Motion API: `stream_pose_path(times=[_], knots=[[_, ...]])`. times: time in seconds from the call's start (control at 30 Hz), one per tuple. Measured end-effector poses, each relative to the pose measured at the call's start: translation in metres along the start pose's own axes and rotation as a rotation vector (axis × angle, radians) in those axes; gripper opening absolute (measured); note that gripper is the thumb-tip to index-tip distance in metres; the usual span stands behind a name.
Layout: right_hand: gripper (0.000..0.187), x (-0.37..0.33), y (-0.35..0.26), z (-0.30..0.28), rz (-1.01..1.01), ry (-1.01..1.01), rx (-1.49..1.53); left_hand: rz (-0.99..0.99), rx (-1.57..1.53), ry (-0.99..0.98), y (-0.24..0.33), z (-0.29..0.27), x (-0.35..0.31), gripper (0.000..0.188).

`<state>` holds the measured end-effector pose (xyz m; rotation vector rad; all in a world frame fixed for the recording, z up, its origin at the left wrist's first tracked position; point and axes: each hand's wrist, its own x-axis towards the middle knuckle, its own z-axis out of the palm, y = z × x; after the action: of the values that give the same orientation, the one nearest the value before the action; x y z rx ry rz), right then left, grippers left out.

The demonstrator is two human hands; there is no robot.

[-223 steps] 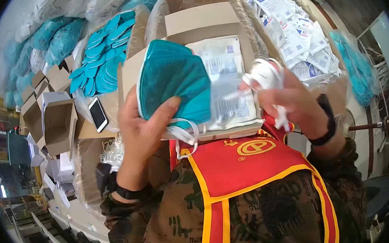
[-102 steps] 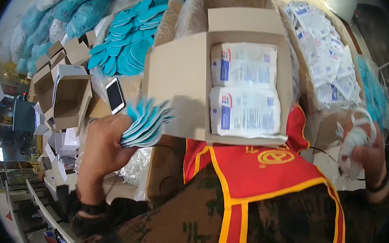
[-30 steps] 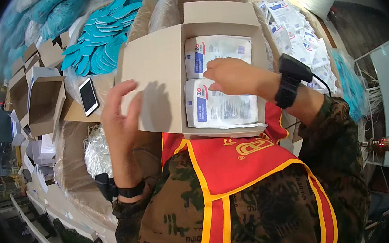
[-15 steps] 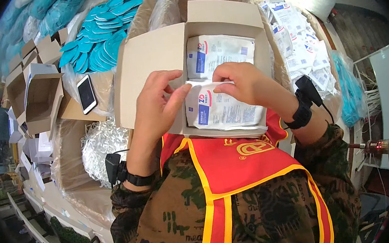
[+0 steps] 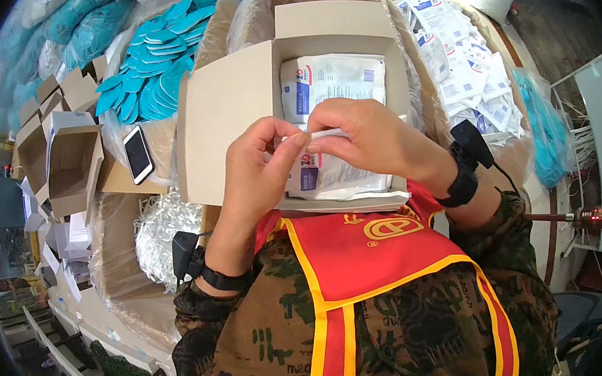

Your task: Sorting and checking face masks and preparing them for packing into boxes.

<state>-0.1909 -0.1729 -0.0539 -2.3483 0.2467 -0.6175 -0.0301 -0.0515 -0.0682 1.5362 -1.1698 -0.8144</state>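
An open cardboard box [image 5: 226, 123] stands in front of my body, its flaps folded outward. Inside lie flat white printed packets in two stacks; the far packet [image 5: 348, 75] rests flat. My left hand [image 5: 259, 163] pinches the upper edge of the near white packet [image 5: 347, 176] between thumb and fingers. Right beside it, my right hand [image 5: 376, 137] grips the same edge, fingertips almost touching the left ones. That edge is lifted a little, while the packet's lower part stays in the box. My fingers and right hand hide part of both packets.
Teal mask-shaped pieces [image 5: 157, 53] fill a lined carton at far left. A phone [image 5: 138, 154] lies beside it. Below are white straps [image 5: 168, 233] in another carton, next to empty small boxes [image 5: 73, 159]. Loose white packets [image 5: 459, 64] heap up in a carton at right.
My left hand has moved right, closing from spread fingers onto the packet's edge. My hands are now together, and that edge is raised. The view has shifted slightly.
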Motion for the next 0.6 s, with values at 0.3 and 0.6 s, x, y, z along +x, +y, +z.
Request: stream_pose_path(times=[0.3,0.6], knots=[[0.005,0.006,-0.026,-0.009,-0.166,0.002,-0.305,-0.039,-0.458,0.044,0.015,0.008,-0.005,0.008],[0.01,-0.013,-0.059,-0.004,-0.451,-0.032,-0.343,-0.068,-0.468,0.322,-0.03,-0.014,0.029,0.013]])
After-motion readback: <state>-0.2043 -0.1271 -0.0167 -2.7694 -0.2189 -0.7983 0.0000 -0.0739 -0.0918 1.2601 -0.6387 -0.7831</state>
